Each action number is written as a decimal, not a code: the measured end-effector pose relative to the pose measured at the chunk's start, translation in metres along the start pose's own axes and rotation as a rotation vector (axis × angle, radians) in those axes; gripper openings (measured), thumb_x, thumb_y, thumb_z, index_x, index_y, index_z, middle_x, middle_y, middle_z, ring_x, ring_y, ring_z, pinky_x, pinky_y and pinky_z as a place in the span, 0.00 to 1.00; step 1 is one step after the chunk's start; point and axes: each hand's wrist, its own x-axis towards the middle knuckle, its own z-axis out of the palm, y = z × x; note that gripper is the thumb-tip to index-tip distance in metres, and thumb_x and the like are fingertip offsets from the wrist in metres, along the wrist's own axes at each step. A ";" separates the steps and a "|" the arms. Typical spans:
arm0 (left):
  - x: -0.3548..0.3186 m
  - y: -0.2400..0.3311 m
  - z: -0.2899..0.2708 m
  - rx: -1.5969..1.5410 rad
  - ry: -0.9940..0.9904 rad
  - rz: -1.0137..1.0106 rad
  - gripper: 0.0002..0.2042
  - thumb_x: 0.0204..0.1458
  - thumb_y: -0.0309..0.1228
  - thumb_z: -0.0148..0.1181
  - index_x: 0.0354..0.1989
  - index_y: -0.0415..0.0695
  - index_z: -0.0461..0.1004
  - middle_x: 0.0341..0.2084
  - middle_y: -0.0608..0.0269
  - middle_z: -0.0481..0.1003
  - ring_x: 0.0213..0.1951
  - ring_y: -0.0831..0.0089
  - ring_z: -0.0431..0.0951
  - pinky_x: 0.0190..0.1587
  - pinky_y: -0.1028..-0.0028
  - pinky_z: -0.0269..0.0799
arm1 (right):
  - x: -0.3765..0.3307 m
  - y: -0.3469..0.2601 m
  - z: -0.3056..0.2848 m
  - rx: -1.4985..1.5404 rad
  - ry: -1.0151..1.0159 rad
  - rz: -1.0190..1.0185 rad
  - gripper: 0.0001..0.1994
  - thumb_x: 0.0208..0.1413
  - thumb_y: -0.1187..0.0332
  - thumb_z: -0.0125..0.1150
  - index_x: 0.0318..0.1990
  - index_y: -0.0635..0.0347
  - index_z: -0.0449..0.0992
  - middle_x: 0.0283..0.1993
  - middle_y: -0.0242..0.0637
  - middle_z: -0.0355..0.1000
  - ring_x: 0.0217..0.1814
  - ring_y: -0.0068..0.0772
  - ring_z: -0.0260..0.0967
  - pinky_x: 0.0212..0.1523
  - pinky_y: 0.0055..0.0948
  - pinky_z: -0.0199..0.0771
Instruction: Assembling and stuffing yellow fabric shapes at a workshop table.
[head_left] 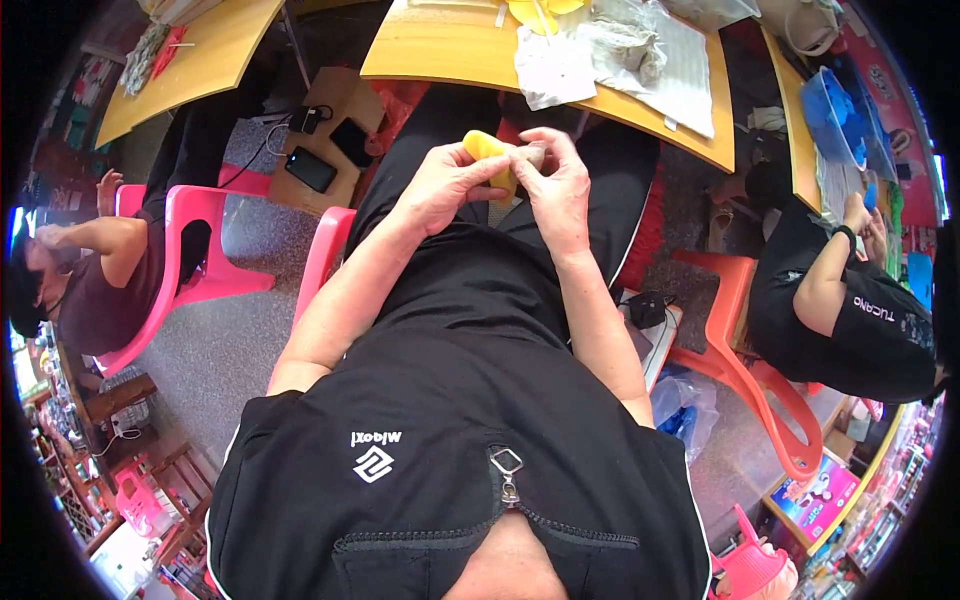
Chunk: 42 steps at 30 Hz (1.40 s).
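Note:
Above my lap, just short of the table's near edge, both hands are closed around a small soft yellow piece (483,145), perhaps fabric or foam. My left hand (445,188) pinches it between thumb and fingers, with its rounded end sticking up. The thumb and fingers of my right hand (560,195) meet at its right side. Part of the yellow hangs below the fingertips. A small pale bit (535,154) shows between my right thumb and forefinger; what it is I cannot make out.
The wooden table (430,50) ahead bears a white cloth (555,75), a yellow item (545,14) and a pale sheet (690,100). Phones (311,170) lie on a cardboard box at left. People sit on both sides, near a pink chair (195,235) and an orange chair (735,320).

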 end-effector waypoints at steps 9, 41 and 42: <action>-0.001 0.005 0.006 -0.115 0.082 0.083 0.12 0.55 0.29 0.58 0.46 0.37 0.72 0.41 0.60 0.76 0.40 0.73 0.78 0.42 0.75 0.78 | -0.003 -0.014 0.003 -0.212 0.062 -0.209 0.08 0.50 0.73 0.66 0.37 0.64 0.77 0.37 0.32 0.71 0.34 0.17 0.69 0.34 0.17 0.72; 0.001 0.000 -0.017 -0.102 -0.021 -0.033 0.14 0.55 0.33 0.59 0.46 0.37 0.72 0.41 0.62 0.75 0.43 0.75 0.77 0.44 0.75 0.78 | 0.001 0.008 0.004 -0.154 -0.221 -0.117 0.11 0.56 0.68 0.57 0.43 0.62 0.78 0.48 0.39 0.64 0.50 0.34 0.63 0.51 0.28 0.66; 0.001 -0.002 -0.018 -0.107 -0.029 -0.027 0.14 0.55 0.33 0.59 0.46 0.37 0.72 0.41 0.62 0.75 0.43 0.75 0.77 0.44 0.75 0.78 | 0.001 0.008 0.004 -0.156 -0.227 -0.136 0.11 0.56 0.68 0.57 0.43 0.62 0.78 0.48 0.39 0.64 0.50 0.34 0.63 0.51 0.28 0.66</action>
